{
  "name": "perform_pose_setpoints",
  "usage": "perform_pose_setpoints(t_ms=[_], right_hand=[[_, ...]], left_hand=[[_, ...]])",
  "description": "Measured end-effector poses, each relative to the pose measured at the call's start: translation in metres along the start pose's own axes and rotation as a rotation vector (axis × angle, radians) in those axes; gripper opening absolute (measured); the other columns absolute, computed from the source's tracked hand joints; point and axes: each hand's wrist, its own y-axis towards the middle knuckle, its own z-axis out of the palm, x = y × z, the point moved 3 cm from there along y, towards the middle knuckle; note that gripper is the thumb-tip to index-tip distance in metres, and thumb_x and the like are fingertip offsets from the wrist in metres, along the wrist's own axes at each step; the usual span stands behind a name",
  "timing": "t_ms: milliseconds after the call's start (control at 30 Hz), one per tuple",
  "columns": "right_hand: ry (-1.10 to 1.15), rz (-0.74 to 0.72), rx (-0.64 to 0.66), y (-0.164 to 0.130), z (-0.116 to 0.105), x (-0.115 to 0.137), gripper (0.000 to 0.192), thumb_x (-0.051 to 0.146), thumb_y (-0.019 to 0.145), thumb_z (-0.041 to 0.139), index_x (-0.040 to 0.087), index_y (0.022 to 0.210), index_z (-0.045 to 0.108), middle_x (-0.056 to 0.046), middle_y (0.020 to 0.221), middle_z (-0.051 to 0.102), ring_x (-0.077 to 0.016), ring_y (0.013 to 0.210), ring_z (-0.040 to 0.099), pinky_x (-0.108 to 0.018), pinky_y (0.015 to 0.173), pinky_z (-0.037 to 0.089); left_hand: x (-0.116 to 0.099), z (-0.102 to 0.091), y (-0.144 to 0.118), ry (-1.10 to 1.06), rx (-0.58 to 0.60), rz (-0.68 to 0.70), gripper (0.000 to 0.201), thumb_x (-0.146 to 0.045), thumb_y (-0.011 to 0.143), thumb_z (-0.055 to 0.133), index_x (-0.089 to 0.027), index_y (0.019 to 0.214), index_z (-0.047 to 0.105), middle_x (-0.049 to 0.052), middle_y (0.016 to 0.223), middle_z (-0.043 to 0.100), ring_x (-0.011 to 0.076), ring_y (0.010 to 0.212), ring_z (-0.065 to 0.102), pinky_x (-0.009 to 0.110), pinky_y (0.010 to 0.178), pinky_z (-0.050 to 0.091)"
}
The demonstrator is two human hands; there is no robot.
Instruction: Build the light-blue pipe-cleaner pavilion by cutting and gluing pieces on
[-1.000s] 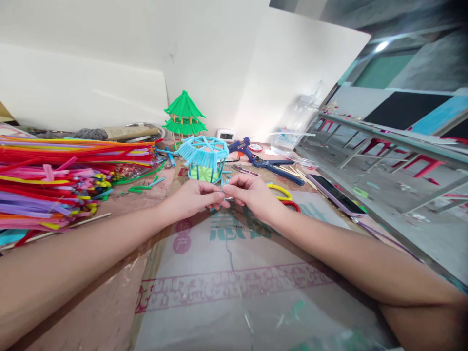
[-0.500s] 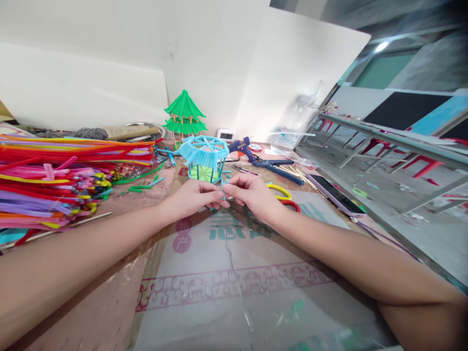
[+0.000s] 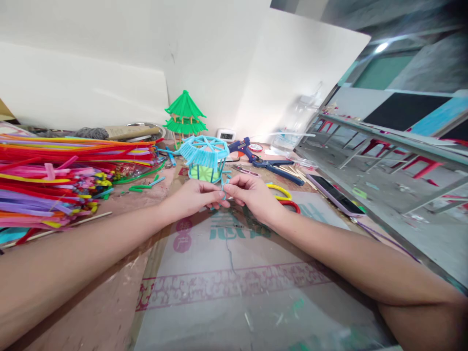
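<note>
I take the blue pavilion (image 3: pixel 204 160) as my landmark; it stands on the bench (image 3: pixel 120 312), and both hands meet just in front of it. My left hand (image 3: pixel 193 199) and right hand (image 3: pixel 252 195) are each pinched shut on a short blue pipe-cleaner piece (image 3: pixel 224 187), fingertips nearly touching, the piece poking up between them, close to the pavilion's near side; how it is bent I cannot tell, it is too small. I judge the step in hand to be shaping or twisting this small piece to go on the pavilion; the next move calls for a steady pinch and a fine turn of the fingers, with the pavilion unbumped. Behind the pavilion stands a finished green pavilion (image 3: pixel 185 117); to its left lies a big heap of coloured pipe cleaners (image 3: pixel 62 180); to its right, a blue glue gun (image 3: pixel 242 146), blue pliers (image 3: pixel 278 169) and, farther right, a phone (image 3: pixel 334 196); yellow and red handles (image 3: pixel 283 195) peek out beside my right hand.
</note>
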Motion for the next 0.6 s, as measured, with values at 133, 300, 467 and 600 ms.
perform_pose_setpoints(t_ms=[133,300,467,600], right_hand=[[0.011,-0.003,0.002,0.0007,-0.0009,-0.0016,0.029,0.042,0.076,0.075,0.017,0.073,0.061,0.007,0.056,0.052,-0.0057,0.047,0.038,-0.023,0.046,0.027],[0.023,0.008,0.010,0.0011,-0.0011,-0.0020,0.029,0.042,0.076,0.074,0.017,0.074,0.061,0.007,0.056,0.051,-0.0060,0.047,0.038,-0.023,0.046,0.026],[0.003,-0.007,0.011,0.0005,0.0003,-0.0003,0.027,0.041,0.076,0.074,0.017,0.073,0.061,0.007,0.056,0.053,-0.0058,0.047,0.038,-0.023,0.047,0.027],[-0.017,-0.011,0.012,0.0009,0.0006,0.0003,0.027,0.040,0.077,0.073,0.017,0.073,0.060,0.008,0.056,0.052,-0.0056,0.047,0.037,-0.023,0.047,0.027]], left_hand=[[0.0003,0.0000,0.0002,0.000,-0.003,-0.009,0.032,-0.040,0.083,0.061,-0.014,0.092,0.077,0.007,0.089,0.078,0.0128,0.068,0.062,0.024,0.067,0.050],[-0.0014,-0.0005,-0.0006,0.019,-0.007,-0.011,0.030,-0.038,0.084,0.061,-0.014,0.092,0.077,0.007,0.088,0.078,0.0123,0.067,0.062,0.023,0.066,0.049],[0.0006,0.0001,0.0000,0.002,0.001,0.004,0.028,-0.036,0.084,0.061,-0.014,0.091,0.076,0.007,0.089,0.078,0.0120,0.067,0.063,0.023,0.066,0.049],[0.0025,0.0005,0.0005,-0.003,0.006,0.019,0.028,-0.036,0.085,0.060,-0.014,0.091,0.076,0.007,0.088,0.078,0.0106,0.066,0.062,0.021,0.065,0.049]])
